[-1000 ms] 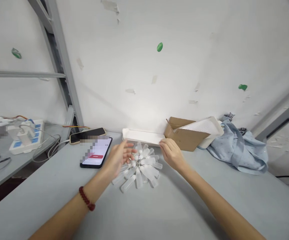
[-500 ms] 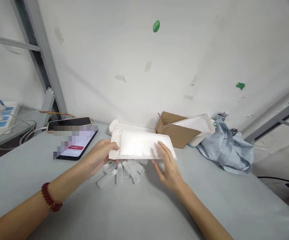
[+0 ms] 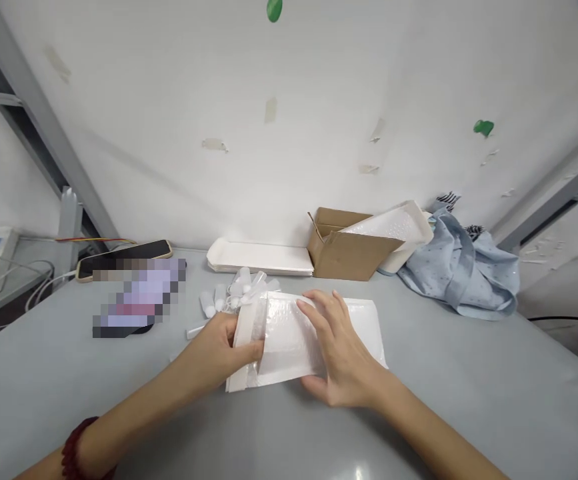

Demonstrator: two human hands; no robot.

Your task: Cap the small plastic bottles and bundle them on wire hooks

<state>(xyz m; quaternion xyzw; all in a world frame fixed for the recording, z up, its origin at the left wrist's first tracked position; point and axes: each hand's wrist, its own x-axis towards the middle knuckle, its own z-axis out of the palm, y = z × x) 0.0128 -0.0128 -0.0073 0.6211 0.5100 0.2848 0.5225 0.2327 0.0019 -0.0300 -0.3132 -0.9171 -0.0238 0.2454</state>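
A white bubble mailer (image 3: 289, 340) lies across both hands, low over the grey table. My left hand (image 3: 231, 350) grips its left, flap end, with the thumb on top near the opening and the other fingers partly hidden. My right hand (image 3: 341, 353) spans the mailer's width, fingertips on the upper face toward the far edge and thumb at the near edge. Just behind the mailer lies a pile of small translucent plastic tubes (image 3: 241, 283), partly covered by it and by my left hand.
A stack of white mailers (image 3: 263, 258) lies against the wall. Right of it stands an open cardboard box (image 3: 361, 257) with more bubble mailers (image 3: 393, 223) leaning out. A light blue cloth bag (image 3: 469, 273) sits farther right. Two phones, one cased (image 3: 123, 259), lie at left.
Both hands have brought the mailer nearer and lower, tilting its face. My left thumb has shifted toward the opening, and my right hand has spread across the mailer. The view has also shifted.
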